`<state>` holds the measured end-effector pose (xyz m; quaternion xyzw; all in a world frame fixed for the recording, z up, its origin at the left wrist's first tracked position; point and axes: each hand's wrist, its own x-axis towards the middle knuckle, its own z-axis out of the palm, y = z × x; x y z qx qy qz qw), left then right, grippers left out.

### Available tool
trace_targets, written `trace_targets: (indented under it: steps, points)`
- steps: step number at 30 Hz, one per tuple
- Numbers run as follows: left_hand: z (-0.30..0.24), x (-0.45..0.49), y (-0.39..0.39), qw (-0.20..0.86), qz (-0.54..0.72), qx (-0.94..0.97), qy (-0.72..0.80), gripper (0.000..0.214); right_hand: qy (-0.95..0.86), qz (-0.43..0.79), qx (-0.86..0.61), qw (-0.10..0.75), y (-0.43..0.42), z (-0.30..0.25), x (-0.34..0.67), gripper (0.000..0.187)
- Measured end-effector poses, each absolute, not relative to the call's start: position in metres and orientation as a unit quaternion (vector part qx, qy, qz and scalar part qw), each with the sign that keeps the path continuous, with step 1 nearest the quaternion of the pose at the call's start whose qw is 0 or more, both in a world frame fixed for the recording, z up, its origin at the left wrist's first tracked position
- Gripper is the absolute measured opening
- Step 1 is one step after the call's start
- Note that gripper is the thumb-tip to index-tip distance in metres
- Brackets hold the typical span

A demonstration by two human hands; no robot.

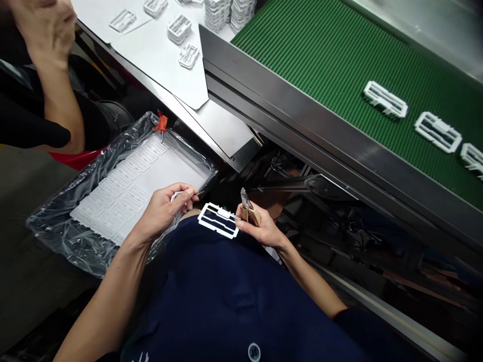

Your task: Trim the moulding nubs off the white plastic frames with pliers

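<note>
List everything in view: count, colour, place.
Conveyor belt: one, ribbed green, upper right
Metal side rail: one, grey, along the belt's near edge
Belt frames: three, white, one cut off by the picture edge
Table: one, white, top
Table frames: several, white, loose and stacked, too crowded to count
Lined box: one, clear plastic liner, left
Box frames: many, whitish, in rows inside
Clip-like item: one, orange-red, box's far corner
Cutters: one, tan handles, right hand
Held frame: one, white, right hand
Co-worker's hand: one, bare, blurred, top left
Shirt: one, dark blue, bottom
Left hand: one, bare, by the box
Right hand: one, bare, centre
</note>
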<state>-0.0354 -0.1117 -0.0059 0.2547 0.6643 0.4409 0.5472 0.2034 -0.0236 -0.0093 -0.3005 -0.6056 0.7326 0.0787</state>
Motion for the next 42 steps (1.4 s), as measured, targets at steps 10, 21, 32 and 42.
trace_targets:
  steps: [10, 21, 32, 42]
  points:
    - [0.002, -0.031, -0.124, 0.599, 0.371, 0.338, 0.624, 0.027, -0.583, 0.746, -0.305, 0.104, -0.024, -0.014, 0.202, 0.022]
    - [0.010, -0.021, -0.116, 0.518, 0.427, 0.480, 0.564, 0.015, -0.531, 0.800, -0.276, 0.046, -0.040, -0.038, 0.199, 0.031]
    - [0.022, -0.010, -0.113, 0.517, 0.350, 0.591, 0.511, 0.017, -0.775, 0.571, -0.271, -0.019, -0.030, 0.012, 0.224, 0.028]
    - [0.029, 0.000, -0.093, 0.499, 0.303, 0.652, 0.483, 0.019, -0.916, 0.268, -0.252, -0.160, -0.003, 0.079, 0.235, 0.042]
